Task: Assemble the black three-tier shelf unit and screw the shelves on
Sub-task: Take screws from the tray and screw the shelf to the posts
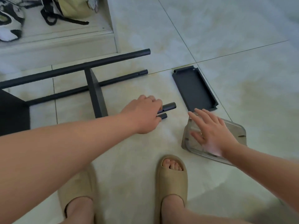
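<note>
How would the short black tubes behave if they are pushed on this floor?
The short black tubes are round and the tiled floor looks smooth, so they would probably roll. They look rigid, perhaps metal, so bending seems unlikely. The left hand grips both at once, which suggests they are light.

Matt black metal tubes [168, 107] and shelf tray [194, 89]; glossy pale tiled floor [242, 46]; clear plastic tray [237, 131]; matt foam slippers [174, 178].

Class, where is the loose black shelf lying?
In the head view the loose black shelf lies flat on the floor right of centre, just beyond the right hand and right of the short black tubes the left hand grips.
</note>
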`<action>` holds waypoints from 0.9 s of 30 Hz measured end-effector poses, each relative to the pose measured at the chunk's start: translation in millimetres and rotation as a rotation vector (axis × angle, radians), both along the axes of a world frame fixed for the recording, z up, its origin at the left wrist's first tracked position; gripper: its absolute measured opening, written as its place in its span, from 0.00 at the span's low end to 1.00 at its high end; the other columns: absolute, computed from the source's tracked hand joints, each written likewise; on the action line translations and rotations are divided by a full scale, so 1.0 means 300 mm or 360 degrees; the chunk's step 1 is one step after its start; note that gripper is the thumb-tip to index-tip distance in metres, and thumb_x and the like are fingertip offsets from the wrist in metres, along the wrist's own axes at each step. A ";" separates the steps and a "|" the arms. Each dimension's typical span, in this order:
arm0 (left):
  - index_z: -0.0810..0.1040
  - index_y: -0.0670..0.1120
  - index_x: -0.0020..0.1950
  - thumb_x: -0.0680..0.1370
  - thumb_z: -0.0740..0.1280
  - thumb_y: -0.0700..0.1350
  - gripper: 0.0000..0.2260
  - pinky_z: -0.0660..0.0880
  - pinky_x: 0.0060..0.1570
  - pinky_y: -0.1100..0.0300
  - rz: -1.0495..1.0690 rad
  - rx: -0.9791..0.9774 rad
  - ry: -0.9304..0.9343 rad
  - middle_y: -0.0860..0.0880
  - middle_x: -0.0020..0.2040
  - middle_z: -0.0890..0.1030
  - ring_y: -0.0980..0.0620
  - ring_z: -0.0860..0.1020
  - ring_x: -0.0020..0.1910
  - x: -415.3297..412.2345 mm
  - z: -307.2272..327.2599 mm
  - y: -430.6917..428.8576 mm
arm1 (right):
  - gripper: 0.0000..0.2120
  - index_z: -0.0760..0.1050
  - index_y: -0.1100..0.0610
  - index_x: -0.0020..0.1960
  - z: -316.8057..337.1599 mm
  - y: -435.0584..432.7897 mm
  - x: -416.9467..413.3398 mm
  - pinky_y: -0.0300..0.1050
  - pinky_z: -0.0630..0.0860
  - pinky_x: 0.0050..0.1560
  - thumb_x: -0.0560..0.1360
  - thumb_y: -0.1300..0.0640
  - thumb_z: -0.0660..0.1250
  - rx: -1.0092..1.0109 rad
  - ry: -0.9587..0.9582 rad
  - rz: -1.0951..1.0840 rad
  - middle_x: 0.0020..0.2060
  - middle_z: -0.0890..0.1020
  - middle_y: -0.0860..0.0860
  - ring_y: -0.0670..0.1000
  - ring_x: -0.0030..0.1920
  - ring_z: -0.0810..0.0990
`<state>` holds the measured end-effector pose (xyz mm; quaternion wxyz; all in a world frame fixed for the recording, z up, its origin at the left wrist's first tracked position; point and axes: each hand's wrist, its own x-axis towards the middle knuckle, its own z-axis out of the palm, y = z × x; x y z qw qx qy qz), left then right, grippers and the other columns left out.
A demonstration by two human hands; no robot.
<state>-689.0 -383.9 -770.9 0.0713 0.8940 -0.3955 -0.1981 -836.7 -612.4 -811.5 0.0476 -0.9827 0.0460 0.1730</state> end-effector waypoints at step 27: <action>0.79 0.54 0.52 0.76 0.69 0.41 0.08 0.66 0.66 0.48 -0.0576 -0.0275 -0.0114 0.50 0.73 0.72 0.43 0.59 0.77 -0.294 -0.373 -0.242 | 0.10 0.74 0.62 0.61 -0.438 -0.209 0.031 0.58 0.77 0.51 0.83 0.59 0.61 0.0036 0.0357 -0.0476 0.59 0.73 0.59 0.65 0.55 0.79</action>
